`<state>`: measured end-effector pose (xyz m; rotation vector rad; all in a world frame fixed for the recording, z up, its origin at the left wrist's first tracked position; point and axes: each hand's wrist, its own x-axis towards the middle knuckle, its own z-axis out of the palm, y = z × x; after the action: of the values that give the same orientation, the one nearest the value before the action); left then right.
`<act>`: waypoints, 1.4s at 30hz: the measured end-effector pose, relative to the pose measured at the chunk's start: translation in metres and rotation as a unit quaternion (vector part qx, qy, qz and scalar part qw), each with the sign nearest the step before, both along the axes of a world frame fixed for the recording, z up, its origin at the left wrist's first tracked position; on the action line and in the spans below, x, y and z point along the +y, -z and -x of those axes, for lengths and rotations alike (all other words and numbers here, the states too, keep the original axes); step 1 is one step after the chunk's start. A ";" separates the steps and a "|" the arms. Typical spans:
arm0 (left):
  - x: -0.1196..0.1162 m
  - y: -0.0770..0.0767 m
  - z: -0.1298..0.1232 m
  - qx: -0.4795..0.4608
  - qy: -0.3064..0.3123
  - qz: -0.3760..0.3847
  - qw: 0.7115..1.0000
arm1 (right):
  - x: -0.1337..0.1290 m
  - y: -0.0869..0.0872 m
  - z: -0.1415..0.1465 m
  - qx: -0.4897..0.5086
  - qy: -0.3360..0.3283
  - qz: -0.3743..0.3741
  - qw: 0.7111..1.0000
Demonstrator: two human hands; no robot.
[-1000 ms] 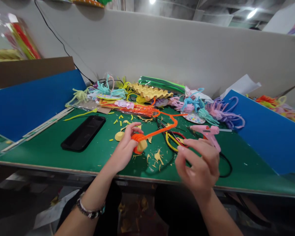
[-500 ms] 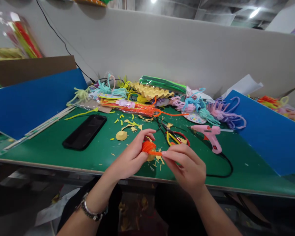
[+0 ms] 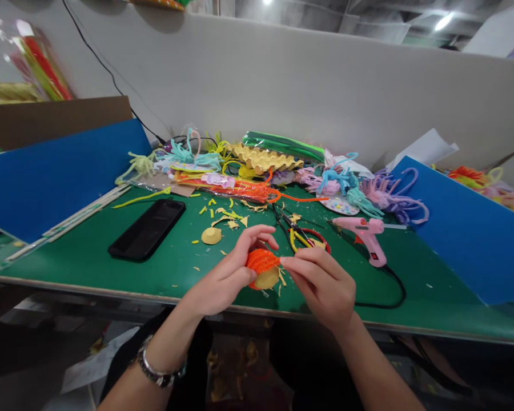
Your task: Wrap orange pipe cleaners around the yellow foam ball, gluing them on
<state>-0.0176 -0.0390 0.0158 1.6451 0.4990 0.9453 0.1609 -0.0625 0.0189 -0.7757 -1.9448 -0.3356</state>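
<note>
Between the thumb and fingers of my left hand (image 3: pixel 223 279) sits a small yellow egg-carton cup (image 3: pixel 267 278), its pale end facing down and right. Orange pipe cleaner (image 3: pixel 261 260) is wound around the cup in several side-by-side rows. My right hand (image 3: pixel 325 285) pinches the pipe cleaner's end, just right of the cup. Behind the right hand lie scissors (image 3: pixel 315 233) with red and yellow handles. Another yellow cup (image 3: pixel 211 236) lies on the table left of my hands, among scraps. My left fingers partly hide the wound cup.
A pink glue gun (image 3: pixel 372 233) lies at the right, its cord running toward the table edge. A black phone (image 3: pixel 149 229) rests at the left. Pipe cleaner bundles (image 3: pixel 240 187) and an egg carton sheet (image 3: pixel 261 155) line the back. Blue panels (image 3: pixel 466 234) flank both sides.
The pipe cleaner's free stretch has become shorter as my right hand drew slightly up and left. The cup has turned in my left hand, showing more orange rows and its yellow end.
</note>
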 end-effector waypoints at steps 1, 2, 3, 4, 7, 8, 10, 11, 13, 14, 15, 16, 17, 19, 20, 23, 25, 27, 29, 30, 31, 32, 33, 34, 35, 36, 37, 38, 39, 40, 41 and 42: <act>0.001 0.000 0.000 -0.005 0.007 0.007 1.000 | 0.000 0.000 0.000 0.002 0.000 0.001 1.000; 0.001 0.001 0.000 -0.008 0.012 0.012 1.000 | 0.000 -0.001 0.001 0.004 0.001 0.003 1.000; 0.002 0.002 0.000 -0.007 0.015 0.018 1.000 | 0.000 -0.001 0.001 0.004 0.000 0.003 1.000; 0.002 0.003 0.000 -0.007 0.017 0.022 1.000 | 0.000 -0.001 0.001 0.004 -0.001 0.004 1.000; 0.004 0.005 0.000 -0.014 0.028 0.031 0.999 | 0.000 -0.002 0.001 -0.004 -0.006 0.006 1.000; 0.004 0.006 0.000 -0.018 0.032 0.034 0.999 | 0.000 -0.002 0.001 -0.007 -0.007 0.006 1.000; 0.004 0.007 -0.001 -0.023 0.037 0.044 0.998 | 0.000 -0.003 0.001 -0.010 -0.006 0.006 1.000; 0.004 0.007 -0.001 -0.021 0.035 0.049 0.998 | 0.000 -0.004 0.001 -0.011 -0.007 0.006 1.000; 0.004 0.006 -0.002 -0.015 0.022 0.053 0.998 | -0.001 -0.005 0.002 -0.012 -0.008 0.009 1.000; 0.003 0.005 -0.002 -0.009 0.013 0.051 0.999 | -0.001 -0.005 0.002 -0.014 -0.007 0.012 1.000; 0.003 0.004 -0.003 -0.002 0.004 0.048 0.999 | -0.002 -0.006 0.002 -0.017 -0.006 0.015 1.000; 0.002 0.002 -0.003 0.007 -0.006 0.044 0.999 | -0.003 -0.006 0.002 -0.020 -0.003 0.019 1.000; 0.001 0.001 -0.003 0.017 -0.013 0.039 0.999 | -0.003 -0.006 0.002 -0.024 -0.001 0.022 0.999; 0.000 -0.001 -0.004 0.036 -0.022 0.031 0.999 | -0.005 -0.006 0.003 -0.031 0.003 0.026 0.999; -0.001 -0.002 -0.004 0.042 -0.024 0.027 0.998 | -0.005 -0.006 0.003 -0.033 0.004 0.026 0.999; -0.002 -0.002 -0.004 0.054 -0.026 0.018 0.998 | -0.006 -0.007 0.003 -0.037 0.006 0.027 0.999; -0.002 -0.002 -0.004 0.061 -0.026 0.016 0.998 | -0.006 -0.007 0.003 -0.040 0.007 0.031 0.999; -0.002 -0.002 -0.004 0.061 -0.024 0.016 0.998 | -0.005 -0.008 0.002 -0.045 0.008 0.036 0.998; -0.002 -0.003 -0.003 0.058 -0.022 0.019 0.998 | -0.004 -0.008 0.001 -0.052 0.006 0.042 0.998; -0.001 -0.003 -0.003 0.055 -0.023 0.021 0.998 | -0.004 -0.008 0.001 -0.055 0.003 0.046 0.997; -0.001 -0.003 -0.003 0.053 -0.027 0.023 0.998 | -0.004 -0.007 0.000 -0.058 0.000 0.050 0.997; -0.001 -0.003 -0.003 0.050 -0.031 0.025 0.998 | -0.003 -0.007 -0.001 -0.060 -0.003 0.053 0.997; -0.001 -0.003 -0.003 0.047 -0.035 0.028 0.998 | -0.003 -0.007 -0.002 -0.061 -0.006 0.054 0.997; -0.001 -0.003 -0.003 0.043 -0.038 0.032 0.998 | -0.003 -0.007 -0.003 -0.061 -0.008 0.055 0.997; 0.000 -0.003 -0.003 0.039 -0.040 0.037 0.998 | -0.002 -0.007 -0.003 -0.060 -0.009 0.055 0.997; 0.000 -0.003 -0.003 0.034 -0.042 0.043 0.998 | -0.002 -0.007 -0.003 -0.059 -0.009 0.057 0.997; 0.000 -0.002 -0.004 0.028 -0.043 0.050 0.997 | -0.002 -0.006 -0.003 -0.058 -0.010 0.060 0.996; 0.001 -0.001 -0.004 0.019 -0.043 0.056 0.997 | -0.002 -0.006 -0.003 -0.057 -0.011 0.064 0.996; 0.002 0.000 -0.004 0.007 -0.043 0.061 0.997 | -0.002 -0.006 -0.002 -0.053 -0.012 0.068 0.996; 0.002 0.002 -0.004 -0.007 -0.040 0.065 0.997 | -0.002 -0.006 -0.001 -0.049 -0.014 0.072 0.996; 0.003 0.004 -0.004 -0.021 -0.037 0.069 0.997 | -0.002 -0.005 -0.001 -0.045 -0.016 0.075 0.996; 0.004 0.005 -0.004 -0.033 -0.035 0.072 0.996 | -0.001 -0.005 0.000 -0.041 -0.017 0.078 0.996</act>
<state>-0.0139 -0.0353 0.0105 1.4704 0.5689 0.9899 0.1609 -0.0639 0.0241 -0.8384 -2.0771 -0.1994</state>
